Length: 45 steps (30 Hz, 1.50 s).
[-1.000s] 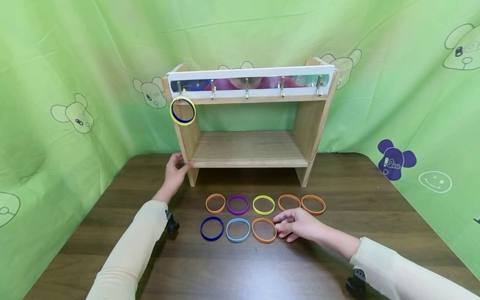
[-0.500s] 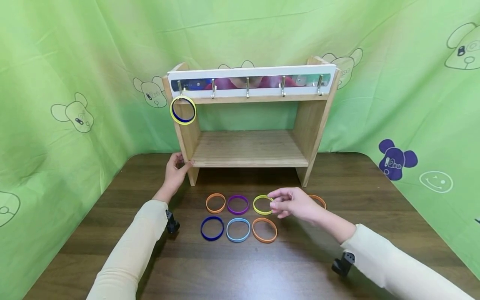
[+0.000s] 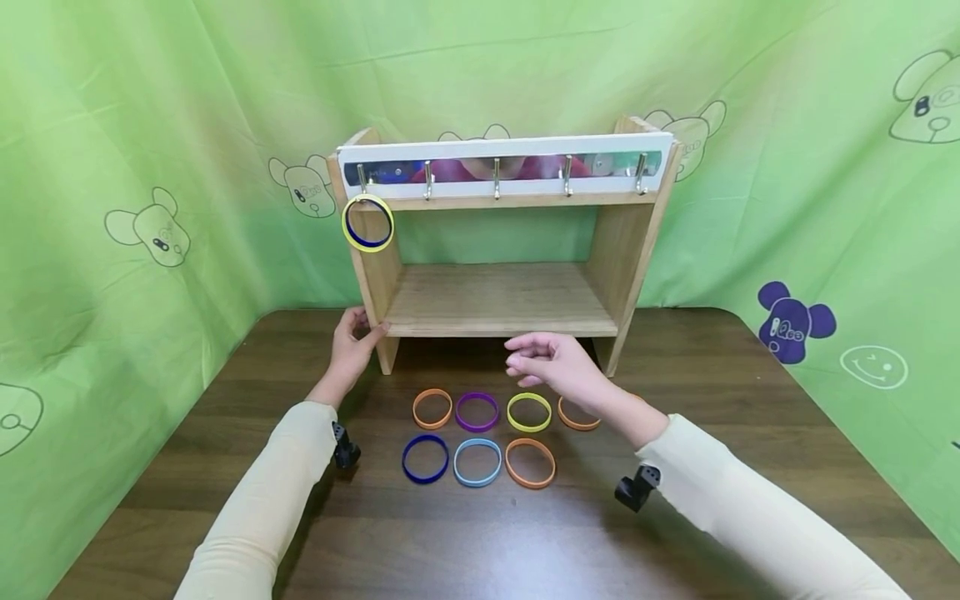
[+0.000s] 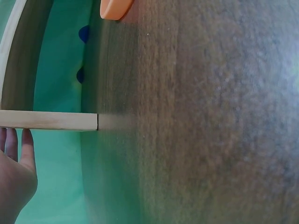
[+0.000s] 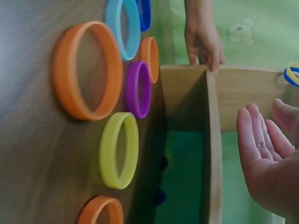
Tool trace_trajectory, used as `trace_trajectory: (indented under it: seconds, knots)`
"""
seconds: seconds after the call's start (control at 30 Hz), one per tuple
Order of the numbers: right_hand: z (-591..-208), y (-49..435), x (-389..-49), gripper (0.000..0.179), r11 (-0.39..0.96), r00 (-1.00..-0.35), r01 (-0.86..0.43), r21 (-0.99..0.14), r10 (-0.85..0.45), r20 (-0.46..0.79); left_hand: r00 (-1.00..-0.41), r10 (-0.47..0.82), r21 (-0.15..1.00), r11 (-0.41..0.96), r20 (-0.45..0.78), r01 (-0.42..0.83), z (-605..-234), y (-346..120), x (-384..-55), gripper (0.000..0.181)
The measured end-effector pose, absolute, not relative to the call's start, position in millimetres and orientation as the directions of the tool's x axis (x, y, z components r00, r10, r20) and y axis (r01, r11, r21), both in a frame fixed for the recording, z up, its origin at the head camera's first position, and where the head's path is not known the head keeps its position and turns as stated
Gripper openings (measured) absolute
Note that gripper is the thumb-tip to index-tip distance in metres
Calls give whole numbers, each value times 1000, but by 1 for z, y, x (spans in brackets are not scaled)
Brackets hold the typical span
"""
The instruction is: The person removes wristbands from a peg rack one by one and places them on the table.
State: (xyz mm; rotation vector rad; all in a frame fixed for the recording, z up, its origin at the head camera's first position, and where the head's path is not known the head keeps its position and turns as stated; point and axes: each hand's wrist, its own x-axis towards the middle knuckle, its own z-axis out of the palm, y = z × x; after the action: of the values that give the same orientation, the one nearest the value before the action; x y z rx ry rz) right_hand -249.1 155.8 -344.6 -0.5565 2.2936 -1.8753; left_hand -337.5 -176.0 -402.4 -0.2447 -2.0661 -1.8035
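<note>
My left hand [image 3: 351, 346] holds the lower left side of a wooden shelf rack [image 3: 498, 300], its thumb over the front edge. In the left wrist view, its fingers touch the side panel [image 4: 51, 120]. My right hand [image 3: 558, 367], fingers loosely bent and holding nothing, is raised in front of the lower shelf board; the right wrist view shows the palm and spread thumb. Below it lie silicone wristbands: orange [image 3: 432, 427], purple [image 3: 477, 429], yellow [image 3: 529, 430] and orange [image 3: 578, 427] behind; dark blue [image 3: 425, 481], light blue [image 3: 477, 484] and orange [image 3: 530, 486] in front.
A yellow wristband [image 3: 367, 249] and a dark blue one hang together from the leftmost metal hook [image 3: 362, 179]. Several more hooks line the rack's white top rail [image 3: 457, 193]. My right forearm mostly covers another orange wristband. A green curtain [image 3: 225, 100] surrounds the table [image 3: 390, 542].
My right hand has left the orange wristband in the front row, rising forward over the back row toward the rack, still without a band. My left hand stays at the rack's side.
</note>
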Motion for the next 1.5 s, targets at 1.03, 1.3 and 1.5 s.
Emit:
trace_trajectory:
  seconds: [1.03,1.3,1.5]
  knots:
    - [-273,39,-291,29,-112,-895,-351,-930,-252,369,-907,-119,912,133,404,389,-402,-175,-336,34]
    - [-259,20,-303,28,-123,-917,-322,-939,-205,342,-912,-124,916,149,391,373,-400,-174,-334,34]
    - [-251,7,-312,32,-98,-926,-321,-942,-176,334,-904,-113,905,159,413,394,-395,-172,-328,34]
